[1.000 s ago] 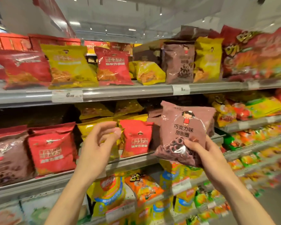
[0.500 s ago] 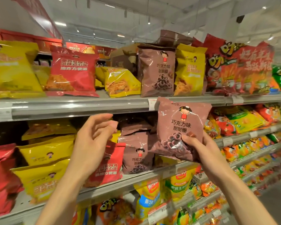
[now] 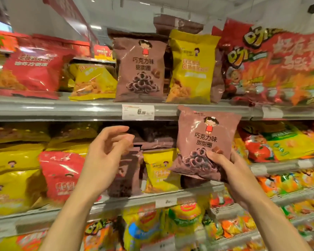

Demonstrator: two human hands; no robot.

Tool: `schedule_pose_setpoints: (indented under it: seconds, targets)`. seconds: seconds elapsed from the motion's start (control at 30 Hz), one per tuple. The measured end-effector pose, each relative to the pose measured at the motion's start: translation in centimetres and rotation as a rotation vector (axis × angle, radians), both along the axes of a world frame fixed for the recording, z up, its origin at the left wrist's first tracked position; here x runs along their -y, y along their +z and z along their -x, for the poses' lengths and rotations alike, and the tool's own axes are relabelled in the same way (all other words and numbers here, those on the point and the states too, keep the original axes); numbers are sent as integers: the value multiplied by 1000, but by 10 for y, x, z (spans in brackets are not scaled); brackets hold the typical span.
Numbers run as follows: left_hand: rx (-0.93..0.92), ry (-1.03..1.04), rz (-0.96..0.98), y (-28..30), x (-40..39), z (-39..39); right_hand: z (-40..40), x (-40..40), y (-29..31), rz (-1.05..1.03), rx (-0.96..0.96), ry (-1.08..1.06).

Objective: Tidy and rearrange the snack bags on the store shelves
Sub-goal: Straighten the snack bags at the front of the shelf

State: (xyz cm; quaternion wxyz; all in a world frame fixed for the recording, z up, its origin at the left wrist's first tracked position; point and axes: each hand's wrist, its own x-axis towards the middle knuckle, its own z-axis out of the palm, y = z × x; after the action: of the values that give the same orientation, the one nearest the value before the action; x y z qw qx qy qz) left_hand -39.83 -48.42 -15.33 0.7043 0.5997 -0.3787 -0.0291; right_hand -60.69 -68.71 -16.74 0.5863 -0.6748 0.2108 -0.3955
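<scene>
Head view: step in hand looks like re-shelving one brown chocolate-ring bag, carried in front of the edge of the upper shelf, its top overlapping the shelf rail just right of the price tag. Likely target: the matching brown bag on the upper shelf, standing upright between a slumped yellow bag and an upright yellow bag. Next move calls for lifting over the shelf lip and setting it upright by its match, without knocking neighbours over. Right hand grips the carried bag's lower right corner, thumb on the front, fingers behind. Left hand holds nothing, fingers loosely curled and apart, raised in front of the middle-shelf bags; whether it touches them I cannot tell
</scene>
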Motion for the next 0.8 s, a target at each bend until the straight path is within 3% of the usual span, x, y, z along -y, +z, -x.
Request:
schedule_pose_setpoints:
  seconds: [0.27, 0.8]
  targets:
    - [-5, 107, -18, 5, 61, 74, 54, 70, 12, 44, -63, 84]
    - [533, 460, -259, 111, 157, 57, 53, 108, 66, 181, -13, 99]
